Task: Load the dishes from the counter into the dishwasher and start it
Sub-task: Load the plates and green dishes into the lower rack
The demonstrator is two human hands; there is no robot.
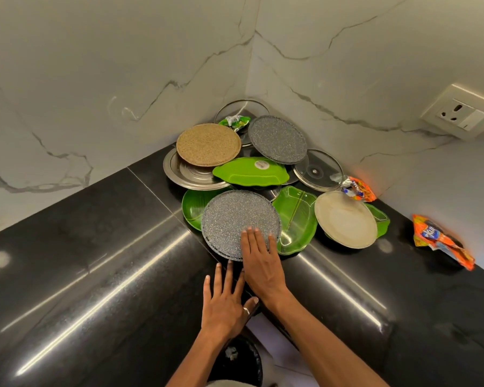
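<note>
Right hand [259,261] lying flat, fingers straight and close together, fingertips pressing near edge of grey speckled plate [235,219], centre frame. Left hand [225,300] resting spread on black counter [95,247], just below that plate; cannot tell whether touching. Pile sitting in counter corner, above both hands. Counting: second grey plate [277,139] upper right of pile, making two; one tan plate [208,143]; one steel plate [179,171]; one cream plate [345,219]; two glass lids [317,170] plainly showing; at least three green leaf plates [250,171], overlapping.
</note>
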